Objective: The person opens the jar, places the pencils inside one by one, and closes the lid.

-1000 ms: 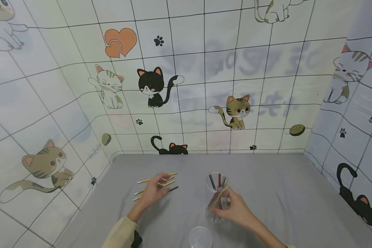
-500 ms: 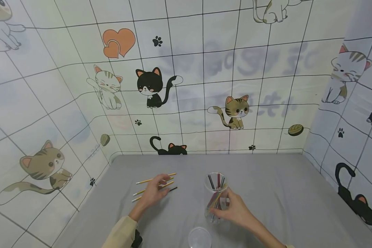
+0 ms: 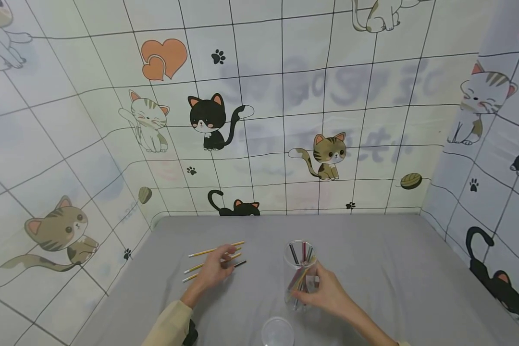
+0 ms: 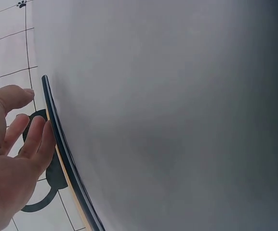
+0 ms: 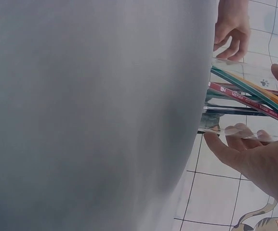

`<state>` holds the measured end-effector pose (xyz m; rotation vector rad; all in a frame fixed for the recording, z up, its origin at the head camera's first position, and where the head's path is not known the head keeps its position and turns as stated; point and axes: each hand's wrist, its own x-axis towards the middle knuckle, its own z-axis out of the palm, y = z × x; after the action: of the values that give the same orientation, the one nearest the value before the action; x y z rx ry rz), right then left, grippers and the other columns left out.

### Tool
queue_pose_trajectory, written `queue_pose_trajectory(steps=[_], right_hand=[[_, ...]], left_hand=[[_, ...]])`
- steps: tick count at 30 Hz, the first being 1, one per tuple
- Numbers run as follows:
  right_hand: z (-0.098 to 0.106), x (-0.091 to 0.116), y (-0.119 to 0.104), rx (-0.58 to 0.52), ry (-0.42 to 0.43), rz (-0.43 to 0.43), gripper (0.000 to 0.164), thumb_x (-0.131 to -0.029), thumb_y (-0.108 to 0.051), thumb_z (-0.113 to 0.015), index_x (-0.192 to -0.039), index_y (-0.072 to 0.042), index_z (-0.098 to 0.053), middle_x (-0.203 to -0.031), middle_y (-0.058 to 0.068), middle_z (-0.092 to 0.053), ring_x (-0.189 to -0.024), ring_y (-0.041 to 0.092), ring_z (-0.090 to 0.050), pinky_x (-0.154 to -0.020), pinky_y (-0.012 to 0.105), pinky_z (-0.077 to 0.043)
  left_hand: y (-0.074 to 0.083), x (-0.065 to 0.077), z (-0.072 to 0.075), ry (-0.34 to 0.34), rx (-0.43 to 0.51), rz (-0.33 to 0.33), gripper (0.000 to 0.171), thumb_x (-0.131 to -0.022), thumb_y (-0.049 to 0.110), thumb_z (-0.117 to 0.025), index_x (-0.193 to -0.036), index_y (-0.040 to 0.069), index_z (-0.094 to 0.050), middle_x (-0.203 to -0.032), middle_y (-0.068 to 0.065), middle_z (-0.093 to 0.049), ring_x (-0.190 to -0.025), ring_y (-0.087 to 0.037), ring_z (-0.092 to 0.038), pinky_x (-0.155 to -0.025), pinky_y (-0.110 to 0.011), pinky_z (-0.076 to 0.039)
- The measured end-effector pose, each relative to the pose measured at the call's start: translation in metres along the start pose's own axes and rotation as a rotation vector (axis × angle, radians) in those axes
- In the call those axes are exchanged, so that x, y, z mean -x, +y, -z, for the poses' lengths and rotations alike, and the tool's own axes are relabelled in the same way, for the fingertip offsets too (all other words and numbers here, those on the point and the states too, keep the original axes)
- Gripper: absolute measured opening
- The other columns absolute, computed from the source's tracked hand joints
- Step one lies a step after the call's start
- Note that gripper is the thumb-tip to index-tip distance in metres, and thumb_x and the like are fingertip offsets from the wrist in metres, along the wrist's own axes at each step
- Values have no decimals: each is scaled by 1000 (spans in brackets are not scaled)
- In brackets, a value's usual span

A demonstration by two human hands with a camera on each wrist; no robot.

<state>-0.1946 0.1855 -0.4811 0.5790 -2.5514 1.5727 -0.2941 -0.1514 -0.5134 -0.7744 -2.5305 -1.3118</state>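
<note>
Several yellow pencils (image 3: 193,267) and a dark pencil (image 3: 240,264) lie roughly side by side on the left of the grey table. Over them is my left hand (image 3: 215,270), which partly hides them. Its fingers are loosely bent, with thumb and fingers apart and nothing pinched; in the left wrist view they are close to the dark pencil, and contact is unclear. My right hand (image 3: 326,290) grips a clear cylindrical cup (image 3: 288,279) from its right side. Inside, coloured pencils (image 5: 244,100) lean at angles, red, green, orange and dark ones among them. The cup stands upright.
A clear round lid or dish (image 3: 278,332) lies near the table's front edge, between the arms. Beside the left sleeve is a small black object (image 3: 191,332), partly hidden. A cat-printed cloth wall (image 3: 265,166) surrounds the grey tabletop (image 3: 363,250) at the back and sides.
Both hands hold the same positions, and the cup and pencils have not moved. Only the head view has shifted very slightly.
</note>
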Motion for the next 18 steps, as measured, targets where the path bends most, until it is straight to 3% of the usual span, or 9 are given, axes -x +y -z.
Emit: queue_pose_trajectory(steps=[9, 18], right_hand=[[1, -1, 1, 0, -4, 23, 80, -77, -25, -87, -140, 2, -45, -111, 7, -65, -105, 32, -62, -88, 55, -53], [1, -1, 1, -2, 0, 28, 76, -77, -25, -88, -136, 2, -48, -108, 6, -65, -105, 30, -62, -87, 53, -54]], left_hand=[[-1, -1, -1, -21, -115, -39, 50, -69, -21, -69, -116, -5, -61, -108, -24, -64, -92, -38, -66, -75, -45, -57], [-5, -3, -2, -77, -193, -39, 51, -69, -24, -63, -115, -2, -65, -92, -14, -67, -80, -24, -65, -67, -34, -56]])
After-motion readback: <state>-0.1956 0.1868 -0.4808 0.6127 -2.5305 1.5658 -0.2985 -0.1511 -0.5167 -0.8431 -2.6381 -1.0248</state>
